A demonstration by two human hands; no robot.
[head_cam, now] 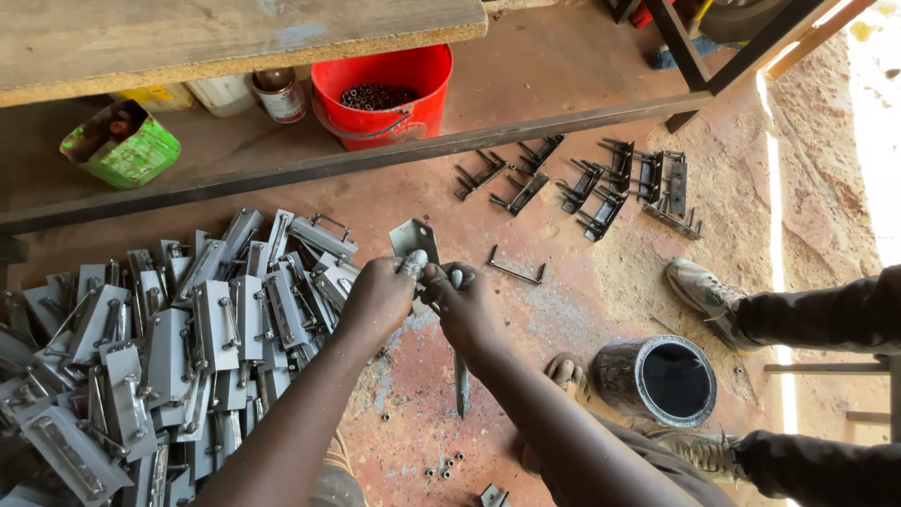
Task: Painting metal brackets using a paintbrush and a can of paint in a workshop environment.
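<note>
Gripping a grey metal latch plate point(414, 238) between both hands, my left hand point(380, 296) and right hand point(462, 305) close on it above the floor point(563, 310), beside the pile of plates point(178, 347).

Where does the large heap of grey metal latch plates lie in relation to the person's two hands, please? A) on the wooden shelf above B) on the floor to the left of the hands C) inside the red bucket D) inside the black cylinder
B: the heap of grey latch plates is spread over the floor beside the left hand, away from the right hand.
</note>
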